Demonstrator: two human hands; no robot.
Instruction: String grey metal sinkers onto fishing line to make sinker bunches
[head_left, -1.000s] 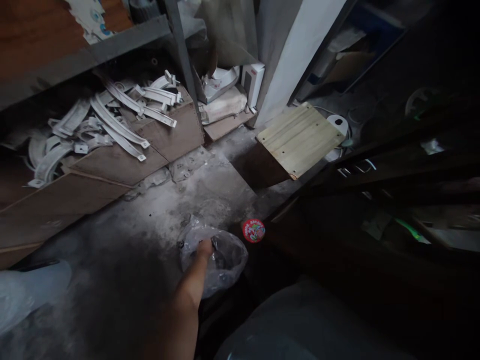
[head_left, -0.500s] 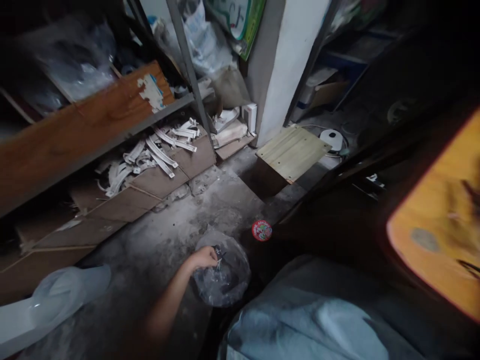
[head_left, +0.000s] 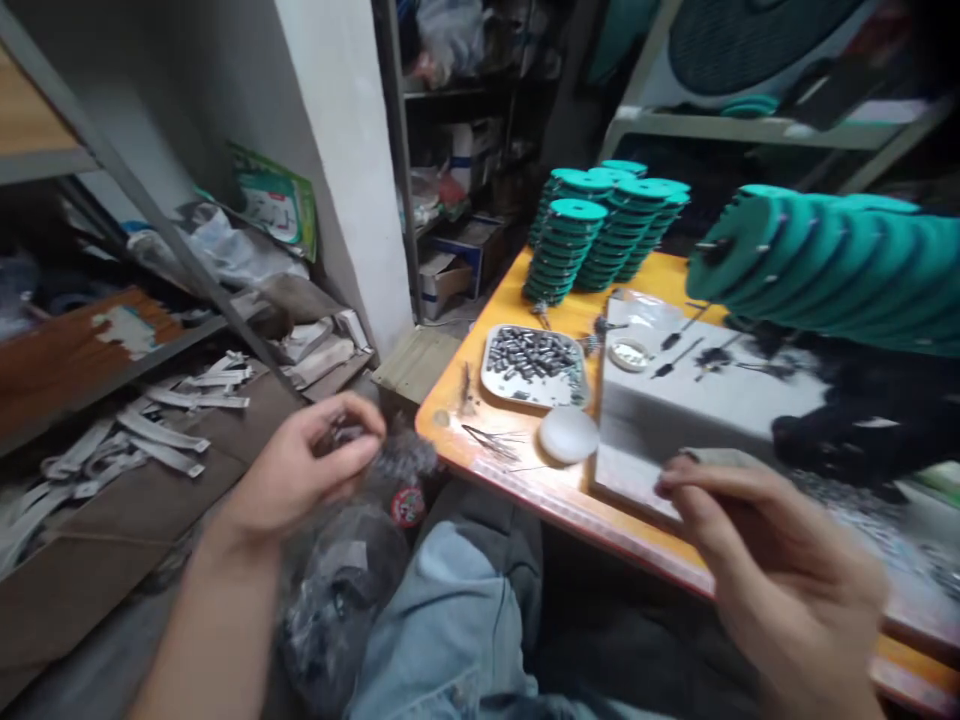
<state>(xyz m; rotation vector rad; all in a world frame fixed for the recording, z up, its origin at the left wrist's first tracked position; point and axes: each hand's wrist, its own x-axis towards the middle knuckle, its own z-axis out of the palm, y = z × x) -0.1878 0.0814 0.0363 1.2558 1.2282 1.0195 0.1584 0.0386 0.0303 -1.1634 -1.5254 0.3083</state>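
My left hand (head_left: 307, 460) is raised left of the table corner, fingers curled and thumb near the index finger. Something small and greyish shows inside the curl, too blurred to name. Below and behind it is a clear plastic bag (head_left: 337, 590) with dark contents, beside my leg. My right hand (head_left: 772, 560) is over the table's front edge, thumb and index finger pinched together. A tiny dark piece seems to show at those fingertips, its kind unclear. Nearest to that hand is a grey-white board (head_left: 637, 440) lying on the orange table (head_left: 517, 500).
A square tray (head_left: 487, 385) holds small metal cylinders. Nearby are a white round lid (head_left: 568, 435), thin dark wires (head_left: 491, 440) and a small round dish (head_left: 630, 355). Stacked green discs (head_left: 566, 245) stand behind; a row of green discs (head_left: 840, 260) lies right. White curved strips (head_left: 161, 440) fill a carton at left.
My left hand has come up out of the plastic bag, which stays low by my leg. My view has swung right and up to the table, bringing my right hand into sight.
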